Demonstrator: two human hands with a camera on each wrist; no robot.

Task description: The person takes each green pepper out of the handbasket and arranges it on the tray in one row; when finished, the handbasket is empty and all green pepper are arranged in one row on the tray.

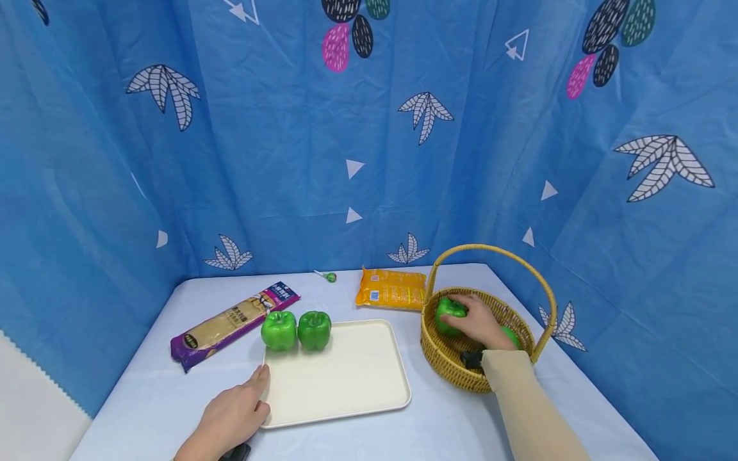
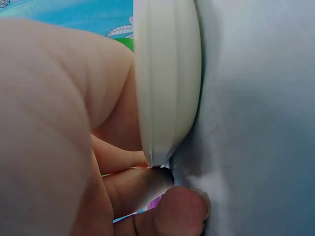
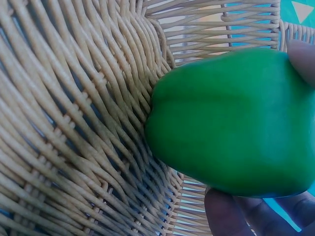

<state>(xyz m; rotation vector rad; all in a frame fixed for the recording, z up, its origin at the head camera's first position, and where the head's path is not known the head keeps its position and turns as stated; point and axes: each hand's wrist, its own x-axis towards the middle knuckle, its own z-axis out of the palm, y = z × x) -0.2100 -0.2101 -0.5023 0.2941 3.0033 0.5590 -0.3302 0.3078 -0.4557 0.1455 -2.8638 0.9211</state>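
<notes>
**Picking a green pepper out of the basket**

From the head camera: the right hand (image 1: 477, 325) is down inside the round woven yellow basket with a hoop handle (image 1: 446, 362). Its fingers curl over a shiny green bell pepper (image 1: 448, 314) that sits in the basket. Another bit of green peeks out behind the wrist. The left hand (image 1: 233, 415) holds the near left corner of the flat cream plastic tray (image 1: 346, 378) on the desk (image 1: 144, 403). Two more green peppers (image 1: 296, 330) stand side by side, touching, at the far left corner of the tray.

From the left wrist camera: the thumb lies on top of the tray's rim (image 2: 165, 88) and the fingers (image 2: 172, 209) tuck under its edge. So this hand pinches the tray and keeps it from sliding.

From the right wrist camera: the pepper fills the view, close against the basket wall (image 3: 74, 123). Fingertips (image 3: 236, 216) press on it from below and from the top right. The hand grips it.

It looks like the grabbing step. The next move likely needs a straight lift, clear of the rim and the handle, then a soft landing on the tray beside the other two.
</notes>
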